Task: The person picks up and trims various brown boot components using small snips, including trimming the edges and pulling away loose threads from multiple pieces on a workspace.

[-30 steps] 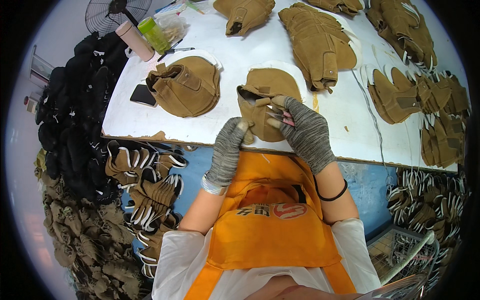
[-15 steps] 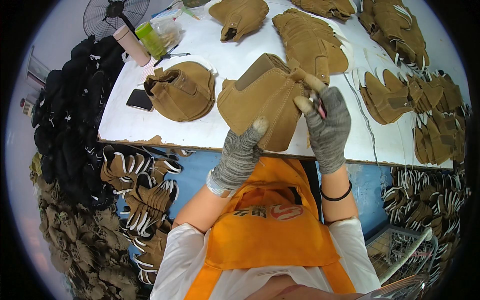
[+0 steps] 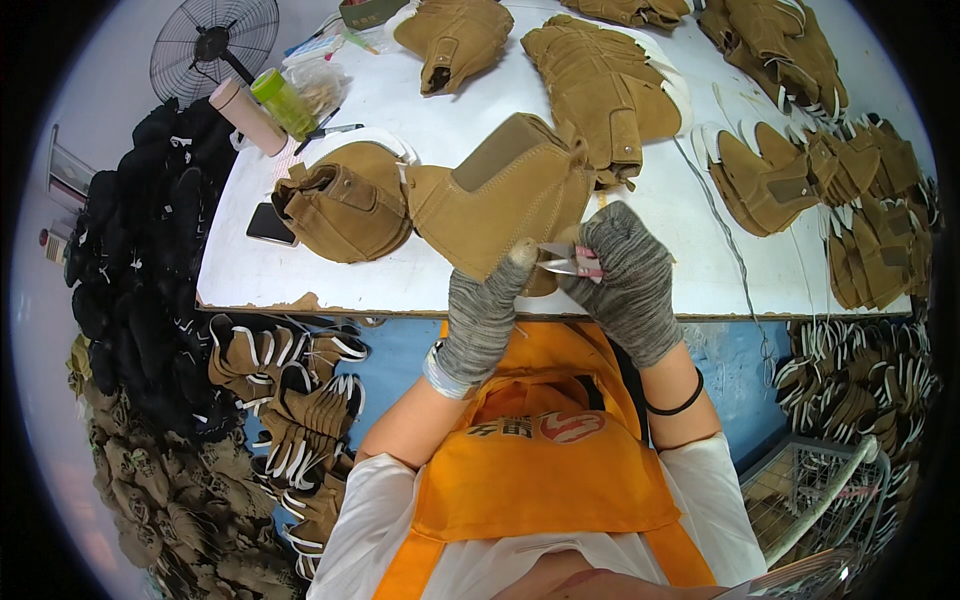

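A tan suede boot upper with a brown side panel and light stitching is held up at the near edge of the white table. In a grey fingerless-tip glove, my left hand grips its lower edge, thumb on the outer face. My right hand, gloved the same way, is closed round small thread snips with pink on the handles. Their metal blades point left, close to my left thumb and in front of the upper's lower right part. Whether they touch the suede I cannot tell.
Another upper stands at the left, beside a phone. A stack of uppers lies behind, and more are at the right. A pink bottle and a green cup stand back left. A wire cart is at lower right.
My right hand has moved down and left from the upper's top right corner, bringing the snips to its lower part. The upper has tilted slightly; my left hand keeps its grip.
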Demonstrator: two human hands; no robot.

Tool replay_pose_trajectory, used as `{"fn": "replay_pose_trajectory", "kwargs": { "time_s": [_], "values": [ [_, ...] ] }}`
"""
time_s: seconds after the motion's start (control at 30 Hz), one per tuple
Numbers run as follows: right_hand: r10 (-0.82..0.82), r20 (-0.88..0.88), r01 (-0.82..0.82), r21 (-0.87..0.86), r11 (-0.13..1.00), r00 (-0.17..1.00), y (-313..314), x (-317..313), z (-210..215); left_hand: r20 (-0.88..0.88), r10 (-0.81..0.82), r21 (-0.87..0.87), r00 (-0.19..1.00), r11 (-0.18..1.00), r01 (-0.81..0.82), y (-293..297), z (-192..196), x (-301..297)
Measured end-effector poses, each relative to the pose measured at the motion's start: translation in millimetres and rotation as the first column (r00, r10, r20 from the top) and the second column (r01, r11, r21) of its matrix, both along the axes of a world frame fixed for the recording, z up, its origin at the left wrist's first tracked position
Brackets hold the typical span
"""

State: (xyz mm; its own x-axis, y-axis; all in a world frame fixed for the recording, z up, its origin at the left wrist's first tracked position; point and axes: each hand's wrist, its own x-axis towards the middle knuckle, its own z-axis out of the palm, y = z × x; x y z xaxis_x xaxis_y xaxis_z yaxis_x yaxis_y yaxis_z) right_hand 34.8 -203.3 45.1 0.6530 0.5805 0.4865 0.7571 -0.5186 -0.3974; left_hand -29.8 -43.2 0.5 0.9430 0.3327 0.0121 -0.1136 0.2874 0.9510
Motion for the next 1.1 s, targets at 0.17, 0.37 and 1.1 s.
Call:
{"fn": "replay_pose_trajectory", "kwargs": {
  "time_s": [0.17,0.37,1.1],
  "values": [
    [0.284,-0.563,0.083,0.537,0.839,0.776,-27.0,3.9,-37.0,0.176,-0.005,-0.297,0.984,0.953,0.058,-3.6,24.4,3.7],
    [-0.003,-0.667,0.393,0.435,0.810,0.745,-37.5,10.1,-20.7,0.204,-0.051,-0.339,0.978,0.933,0.119,-1.6,16.9,8.0],
    [0.547,-0.568,0.176,0.775,0.607,0.615,-36.2,16.6,-45.8,0.192,-0.363,-0.423,0.912,0.808,0.411,39.2,13.5,22.1]
  ]
}}
